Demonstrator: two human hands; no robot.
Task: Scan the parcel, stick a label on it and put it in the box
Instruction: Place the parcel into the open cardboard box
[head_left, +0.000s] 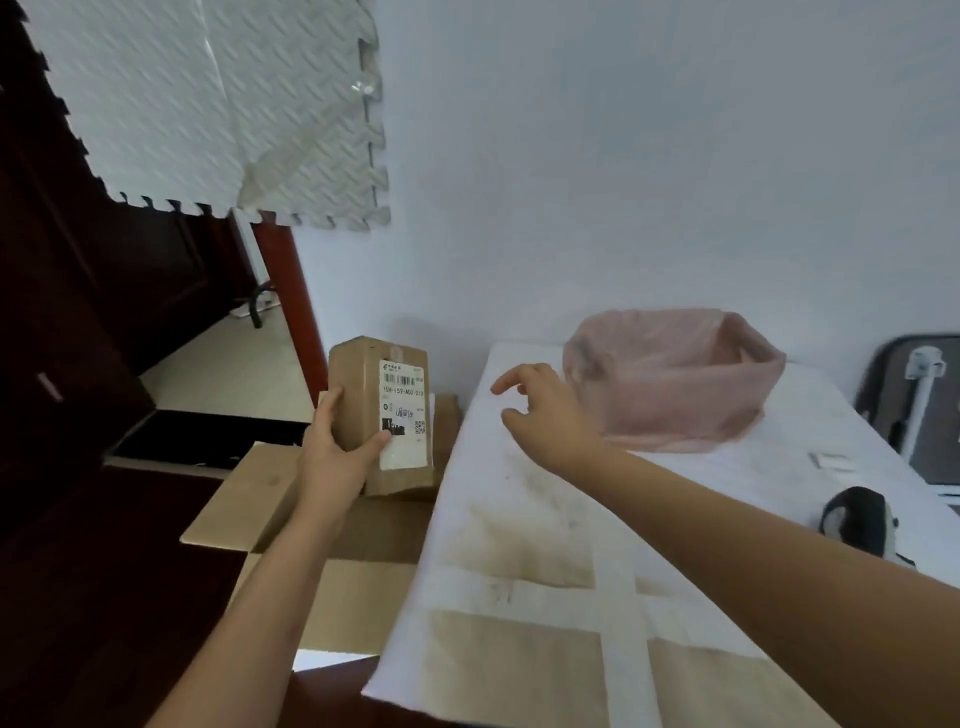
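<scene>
Gripping the parcel (382, 415), left hand (332, 447) shows label (402, 413) "15H-157-A02-010".

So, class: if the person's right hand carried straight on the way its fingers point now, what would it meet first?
Probably the brown parcel in the left hand. The right hand hovers open over the white table, fingers pointing left towards it; depth is unclear, so it could pass behind.

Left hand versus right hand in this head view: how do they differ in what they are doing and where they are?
The left hand grips the brown parcel upright, its printed label facing the camera; the right hand holds nothing, fingers spread. The left hand is over the open cardboard box beside the table; the right hand is above the white-covered table, near the pink bag. Both are bare and extended forward.
</scene>
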